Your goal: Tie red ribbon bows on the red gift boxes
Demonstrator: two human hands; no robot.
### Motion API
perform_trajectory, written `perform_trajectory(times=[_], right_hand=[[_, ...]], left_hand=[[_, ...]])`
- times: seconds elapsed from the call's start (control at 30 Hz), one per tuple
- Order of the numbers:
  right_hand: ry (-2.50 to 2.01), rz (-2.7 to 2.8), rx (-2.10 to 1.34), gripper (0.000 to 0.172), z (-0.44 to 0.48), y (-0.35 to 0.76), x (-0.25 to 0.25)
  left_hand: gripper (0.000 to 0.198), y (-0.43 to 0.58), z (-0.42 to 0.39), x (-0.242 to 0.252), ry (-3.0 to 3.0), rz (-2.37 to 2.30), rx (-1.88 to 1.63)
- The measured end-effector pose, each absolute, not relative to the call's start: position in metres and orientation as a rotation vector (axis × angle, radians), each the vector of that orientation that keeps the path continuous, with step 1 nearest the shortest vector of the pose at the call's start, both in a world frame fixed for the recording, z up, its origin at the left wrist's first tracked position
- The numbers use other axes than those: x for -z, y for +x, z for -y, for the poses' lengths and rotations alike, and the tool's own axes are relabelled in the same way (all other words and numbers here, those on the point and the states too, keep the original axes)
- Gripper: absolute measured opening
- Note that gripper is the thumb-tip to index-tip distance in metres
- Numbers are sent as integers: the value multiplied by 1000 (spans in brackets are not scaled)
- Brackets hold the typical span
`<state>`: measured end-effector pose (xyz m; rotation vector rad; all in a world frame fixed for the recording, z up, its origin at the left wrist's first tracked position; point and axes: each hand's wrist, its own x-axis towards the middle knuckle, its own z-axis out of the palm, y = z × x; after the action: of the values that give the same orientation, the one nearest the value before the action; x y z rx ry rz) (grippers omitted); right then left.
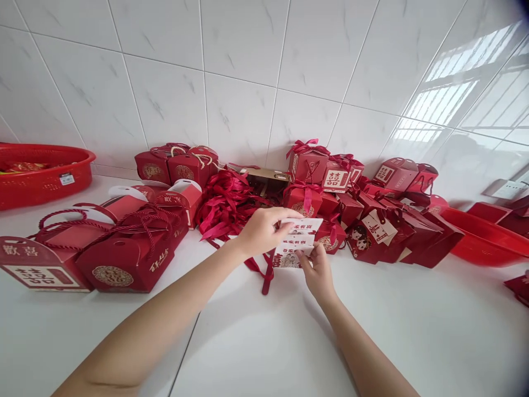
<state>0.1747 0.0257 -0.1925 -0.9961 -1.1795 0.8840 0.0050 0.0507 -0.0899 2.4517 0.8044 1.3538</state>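
Note:
Several white cards [295, 241] with printed characters and drawn figures are fanned between my two hands above the white surface. My left hand [266, 231] pinches the upper card at its left edge. Lower down, my right hand [318, 270] grips the cards from the right with thumb in front. Just behind my left hand lies a heap of dark red ribbons [227, 201]. A loose ribbon end [266, 281] trails on the surface below the cards. To the right, a similar tag card [378, 227] hangs on a red gift bag [357, 240].
Red gift boxes [119, 259] with rope handles stand at left. Ribbon-tied boxes [308, 162] are stacked behind my hands. One red plastic basket [45, 179] sits far left, another red basket [483, 234] at right. A tiled wall [239, 105] closes off the back.

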Motion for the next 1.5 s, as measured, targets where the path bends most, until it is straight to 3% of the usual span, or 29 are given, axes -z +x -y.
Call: perform_trajectory(times=[0.2, 0.37, 0.53, 0.7, 0.77, 0.97, 1.1, 1.5], right_hand=[[-1080, 1081, -817, 37, -35, 181, 197], [-1127, 1043, -808, 58, -42, 188, 202], [-1162, 1126, -841, 25, -48, 197, 207], [-1116, 1211, -900, 34, -50, 196, 211], [-1113, 1238, -894, 32, -50, 195, 213], [-1112, 1303, -849, 40, -51, 192, 222], [-1135, 1355, -827, 27, -48, 187, 223], [-1213, 1349, -778, 30, -45, 184, 219]], left_hand=[[23, 18, -54, 107, 2260, -806, -1220], [24, 22, -66, 131, 2173, -837, -1244], [28, 30, -70, 168, 2062, -884, -1303], [60, 42, -65, 194, 1876, -912, -1381], [63, 46, -65, 203, 1814, -913, -1398], [49, 50, -69, 215, 1724, -939, -1398], [29, 49, -66, 210, 1761, -922, -1410], [27, 52, -66, 218, 1814, -966, -1358]])
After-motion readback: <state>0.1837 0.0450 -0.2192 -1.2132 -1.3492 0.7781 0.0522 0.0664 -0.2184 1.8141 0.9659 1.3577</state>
